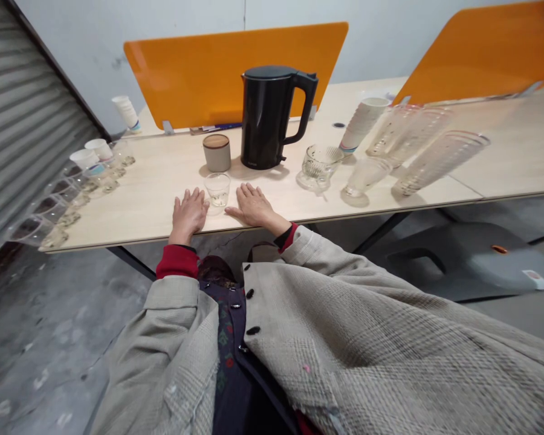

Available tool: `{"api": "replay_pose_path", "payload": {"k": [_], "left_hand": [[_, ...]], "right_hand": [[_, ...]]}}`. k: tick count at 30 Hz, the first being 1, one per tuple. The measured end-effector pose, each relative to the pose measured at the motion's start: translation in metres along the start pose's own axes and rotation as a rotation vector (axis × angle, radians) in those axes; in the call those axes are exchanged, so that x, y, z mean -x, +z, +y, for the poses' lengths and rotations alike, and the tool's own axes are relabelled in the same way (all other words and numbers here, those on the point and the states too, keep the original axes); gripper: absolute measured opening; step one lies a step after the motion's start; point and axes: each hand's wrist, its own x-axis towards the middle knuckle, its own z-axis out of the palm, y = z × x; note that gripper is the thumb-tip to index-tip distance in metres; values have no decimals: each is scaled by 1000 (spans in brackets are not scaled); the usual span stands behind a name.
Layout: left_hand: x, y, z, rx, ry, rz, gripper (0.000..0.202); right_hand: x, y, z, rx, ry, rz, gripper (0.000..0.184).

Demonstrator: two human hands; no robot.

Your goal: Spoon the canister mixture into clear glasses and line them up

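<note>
Two hands lie flat near the front edge of the pale wooden table point(140, 193): the left hand point(189, 212) and the right hand point(254, 205). Their fingers are open and spread, and they hold nothing. Just beside both hands, between them, stands a small clear drinking glass point(217, 189). It seems light, stiff and fragile, maybe slippery too, so the safest hold is around its side wall with gentle pressure. Farther away stand a grey canister with a wooden lid point(216, 153) and a black electric kettle point(266, 118). An orange divider panel point(236, 72) rises behind them.
</note>
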Motion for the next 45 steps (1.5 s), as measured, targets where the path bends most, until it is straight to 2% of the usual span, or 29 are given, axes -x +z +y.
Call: {"api": "replay_pose_path", "payload": {"k": [21, 29, 45], "left_hand": [[2, 1, -4, 53, 60, -11, 59], [1, 2, -4, 17, 41, -6, 66], [-1, 4, -4, 7, 40, -11, 65]], "right_hand": [[1, -3, -2, -5, 13, -20, 97], [-1, -1, -1, 3, 11, -11, 98], [0, -2, -2, 3, 14, -16, 98]]}}
